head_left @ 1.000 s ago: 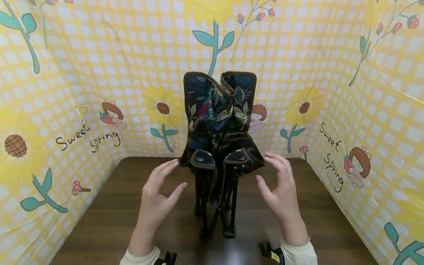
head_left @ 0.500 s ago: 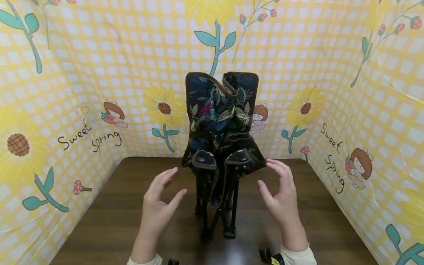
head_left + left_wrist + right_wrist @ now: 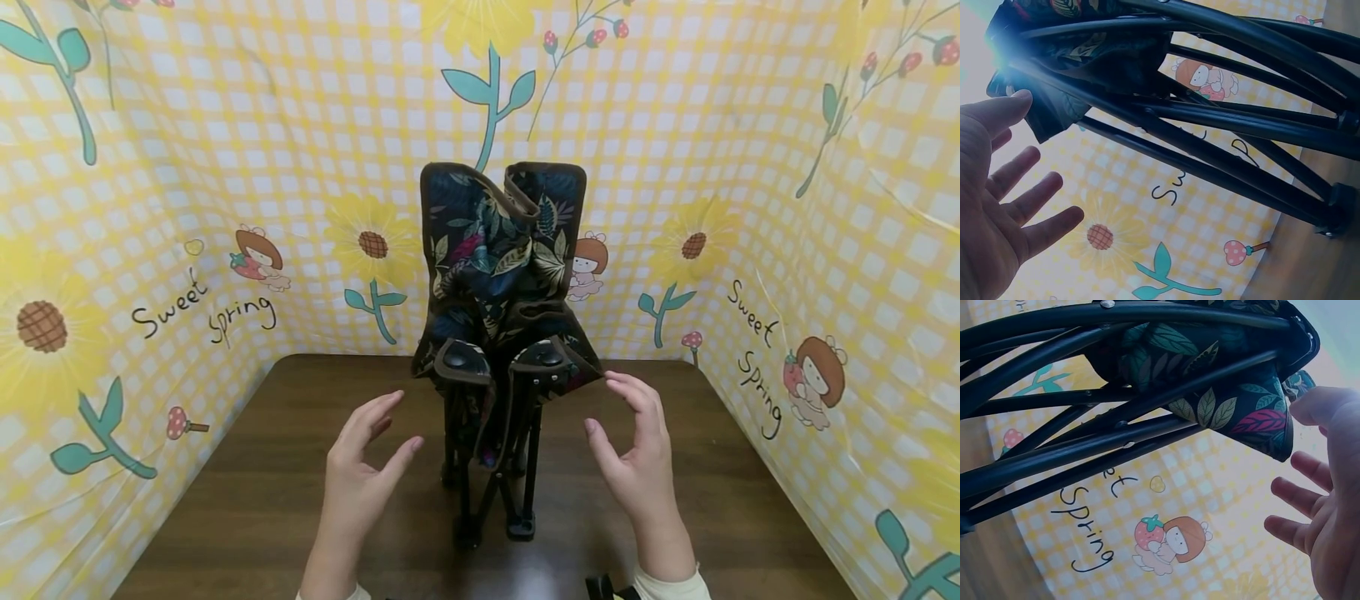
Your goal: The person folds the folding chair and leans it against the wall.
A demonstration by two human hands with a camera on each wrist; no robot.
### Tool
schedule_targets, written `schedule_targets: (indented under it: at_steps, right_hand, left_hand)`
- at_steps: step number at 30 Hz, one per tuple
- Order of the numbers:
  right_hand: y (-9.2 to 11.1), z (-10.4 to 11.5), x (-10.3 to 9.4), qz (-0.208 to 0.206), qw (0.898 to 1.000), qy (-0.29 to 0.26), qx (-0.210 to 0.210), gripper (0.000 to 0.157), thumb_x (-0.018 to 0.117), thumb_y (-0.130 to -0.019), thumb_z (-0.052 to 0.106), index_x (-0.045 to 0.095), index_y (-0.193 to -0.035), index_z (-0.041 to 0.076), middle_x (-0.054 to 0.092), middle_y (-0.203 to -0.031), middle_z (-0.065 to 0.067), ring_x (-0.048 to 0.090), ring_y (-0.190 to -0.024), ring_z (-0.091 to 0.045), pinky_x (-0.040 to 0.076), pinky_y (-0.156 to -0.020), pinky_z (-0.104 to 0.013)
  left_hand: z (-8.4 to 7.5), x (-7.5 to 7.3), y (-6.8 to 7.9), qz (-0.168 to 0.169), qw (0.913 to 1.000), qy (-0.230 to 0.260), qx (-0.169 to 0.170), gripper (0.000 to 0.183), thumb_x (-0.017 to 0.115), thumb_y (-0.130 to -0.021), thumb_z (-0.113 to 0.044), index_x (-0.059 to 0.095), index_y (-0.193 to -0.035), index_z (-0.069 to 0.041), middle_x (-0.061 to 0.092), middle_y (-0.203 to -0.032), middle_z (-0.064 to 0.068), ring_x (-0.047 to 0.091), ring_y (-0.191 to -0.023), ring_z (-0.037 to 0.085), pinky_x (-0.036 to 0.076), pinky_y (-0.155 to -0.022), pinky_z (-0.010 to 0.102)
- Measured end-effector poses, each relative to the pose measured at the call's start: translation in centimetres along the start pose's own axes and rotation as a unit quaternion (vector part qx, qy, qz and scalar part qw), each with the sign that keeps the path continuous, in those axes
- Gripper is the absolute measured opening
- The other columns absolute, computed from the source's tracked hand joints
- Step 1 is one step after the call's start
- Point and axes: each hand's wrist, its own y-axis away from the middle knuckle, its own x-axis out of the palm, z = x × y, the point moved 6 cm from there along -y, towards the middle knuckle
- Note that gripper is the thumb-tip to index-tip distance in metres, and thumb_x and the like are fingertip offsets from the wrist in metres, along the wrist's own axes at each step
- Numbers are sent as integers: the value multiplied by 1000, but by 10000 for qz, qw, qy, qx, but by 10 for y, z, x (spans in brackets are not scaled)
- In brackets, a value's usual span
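Observation:
A folding chair [image 3: 487, 267] in dark leaf-print fabric stands partly folded and upright at the middle of the table. Its black tube legs [image 3: 1210, 134] cross one another and end in black feet [image 3: 520, 527]. To the left of the chair, my left hand [image 3: 363, 467] hovers with spread fingers and thumb, holding nothing. My right hand [image 3: 637, 462] mirrors it on the other side, its fingertips just below the hanging fabric corner. In the right wrist view the leaf-print fabric [image 3: 1229, 412] lies close to the right thumb; whether they touch, I cannot tell.
The brown wooden table [image 3: 247, 467] carries the chair. A yellow-and-white checked cloth [image 3: 315, 125] with flowers and "Sweet Spring" lettering walls in the back and both sides. A black strap [image 3: 603, 587] is on my right wrist.
Both hands have drawn back slightly and lower, away from the chair's seat corners. The chair has kept its place and shape; the view has shifted a little.

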Motion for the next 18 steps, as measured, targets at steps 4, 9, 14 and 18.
schedule_targets:
  at_steps: [4, 9, 14, 18]
  right_hand:
    - [6, -1, 1, 81, 9998, -74, 177, 60, 73, -76, -12, 52, -132, -12, 55, -134, -28, 49, -134, -21, 37, -117, -24]
    - [13, -1, 4, 163, 9987, -165, 458, 67, 74, -77, -17, 48, -137, -10, 54, -137, -23, 50, -134, -15, 38, -116, -24]
    - [23, -5, 5, 132, 9964, -199, 807, 69, 74, -79, -18, 47, -140, -6, 57, -135, -21, 55, -130, -19, 41, -114, -24]
    - [30, -9, 9, 238, 9915, -269, 1250, 67, 74, -82, -16, 47, -142, -2, 57, -136, -19, 56, -130, -20, 43, -113, -25]
  left_hand:
    - [0, 3, 4, -16, 10000, 11, -80, 64, 84, -75, 12, 64, -134, -3, 64, -132, 13, 57, -125, 8, 50, -103, 19]
    - [4, 8, 8, 20, 9995, 87, -314, 63, 84, -76, 13, 64, -134, -3, 64, -132, 13, 56, -125, 7, 50, -104, 20]
    - [11, 14, 16, 217, 9983, 138, -525, 64, 84, -80, 5, 63, -138, -13, 63, -136, 6, 56, -128, 8, 49, -106, 22]
    - [15, 17, 20, 290, 9976, 200, -588, 63, 84, -82, -1, 63, -139, -17, 62, -137, 3, 56, -128, 10, 49, -106, 22]
